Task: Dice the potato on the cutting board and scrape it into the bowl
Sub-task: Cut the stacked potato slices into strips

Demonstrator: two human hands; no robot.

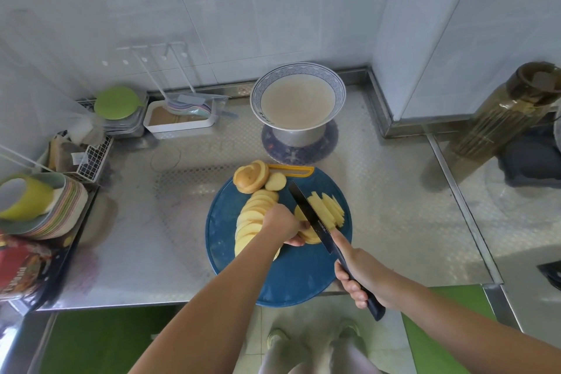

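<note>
At the near edge of the steel counter [394,191] the right hand [364,279] is wrapped round the dark handle of a knife [312,215], with the forefinger laid straight along the back of the black blade. The blade carries a short line of white lettering near its heel, too small to read. Just left of the blade, the left hand [280,223] has its fingers curled down on a small stack of slices [311,237], thumb tucked underneath, holding it against the round blue cutting board [288,276]. The blade's edge rests on this stack. A long overlapping row of potato slices [253,218] lies to the left of that hand, and a fan of cut potato strips [329,206] lies right of the blade. Two skin-on potato ends [250,176] sit at the board's far edge, beside its yellow handle slot [291,168]. Beyond the board, well apart from it, the bowl [258,91] with a blue patterned rim stands raised on a metal base over a patterned mat; marks on its rim are illegible. At the near left lies a red packet [21,267] whose print cannot be made out.
</note>
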